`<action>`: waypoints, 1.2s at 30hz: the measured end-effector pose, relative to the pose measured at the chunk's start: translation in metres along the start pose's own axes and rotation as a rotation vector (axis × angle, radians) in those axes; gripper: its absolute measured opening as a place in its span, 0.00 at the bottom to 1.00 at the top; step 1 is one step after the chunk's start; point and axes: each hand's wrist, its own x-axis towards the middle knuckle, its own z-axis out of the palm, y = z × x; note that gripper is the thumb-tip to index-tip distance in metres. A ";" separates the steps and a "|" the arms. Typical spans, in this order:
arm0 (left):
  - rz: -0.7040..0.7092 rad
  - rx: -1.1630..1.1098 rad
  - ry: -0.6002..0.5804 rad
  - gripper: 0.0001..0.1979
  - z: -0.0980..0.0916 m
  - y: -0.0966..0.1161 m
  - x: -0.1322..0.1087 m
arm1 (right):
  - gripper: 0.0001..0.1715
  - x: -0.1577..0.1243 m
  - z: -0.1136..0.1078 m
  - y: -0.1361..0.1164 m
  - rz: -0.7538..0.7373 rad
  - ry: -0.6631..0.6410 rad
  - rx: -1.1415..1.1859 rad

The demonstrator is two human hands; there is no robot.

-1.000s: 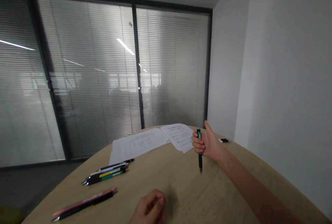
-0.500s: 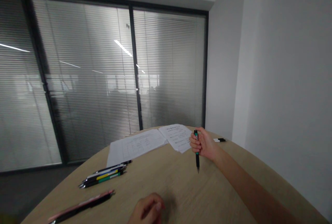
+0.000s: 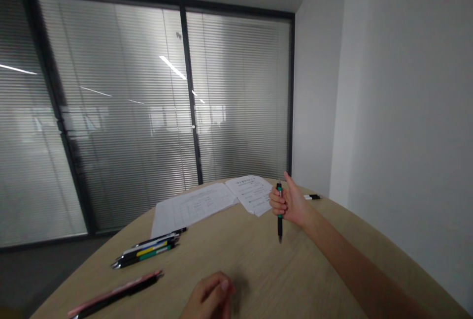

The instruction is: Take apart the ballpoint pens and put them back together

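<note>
My right hand [image 3: 291, 206] is closed around a black pen with a green band [image 3: 280, 223], which it holds upright, tip down, above the wooden table [image 3: 244, 265]. The thumb sticks up beside the pen's top. My left hand [image 3: 209, 297] lies curled at the bottom edge of the view, holding nothing. Nearest to it is a black and pink pen [image 3: 118, 289] on the table. A bundle of several pens [image 3: 148, 249] lies farther left, and loose printed papers [image 3: 194, 209] lie beyond.
A second sheet of paper [image 3: 251, 193] lies just behind my right hand, and a small black and white pen [image 3: 312, 197] lies near the far right table edge. A glass partition with blinds [image 3: 125, 112] stands behind the curved table, and a white wall [image 3: 406, 87] is at right.
My right thumb has lifted away from the pen's top and now points up. The view has shifted slightly, and the pen stays upright in my right hand.
</note>
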 end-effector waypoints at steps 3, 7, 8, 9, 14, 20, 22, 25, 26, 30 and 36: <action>-0.033 -0.123 0.000 0.25 -0.001 -0.004 0.007 | 0.34 0.001 0.000 0.001 0.007 0.035 -0.005; -0.034 -0.277 0.035 0.23 -0.003 -0.006 0.014 | 0.29 0.002 -0.002 0.001 -0.002 0.072 -0.017; -0.028 -0.318 0.052 0.22 -0.004 -0.005 0.015 | 0.28 0.003 -0.003 0.001 -0.009 0.074 -0.018; -0.025 -0.361 0.071 0.21 -0.006 -0.004 0.016 | 0.27 0.003 -0.003 0.001 -0.018 0.075 -0.016; -0.068 -0.627 0.143 0.09 -0.015 0.005 0.016 | 0.23 0.003 -0.007 0.000 -0.057 0.059 -0.003; -0.166 -0.862 0.160 0.13 -0.022 0.009 0.020 | 0.26 0.003 -0.007 0.001 -0.030 0.004 -0.001; -0.182 -0.894 0.144 0.15 -0.023 0.009 0.021 | 0.28 0.003 -0.005 0.001 -0.018 -0.002 -0.004; -0.184 -0.914 0.130 0.14 -0.025 0.007 0.022 | 0.29 0.002 -0.004 0.001 -0.018 -0.001 -0.003; -0.184 -0.912 0.121 0.14 -0.026 0.006 0.022 | 0.29 0.002 -0.004 0.001 -0.019 0.001 -0.004; -0.197 -0.919 0.072 0.13 -0.030 0.004 0.024 | 0.26 0.004 -0.006 0.001 -0.029 0.015 -0.017; -0.152 -0.929 -0.015 0.13 -0.031 0.006 0.022 | 0.24 0.006 -0.010 0.000 -0.071 0.034 -0.012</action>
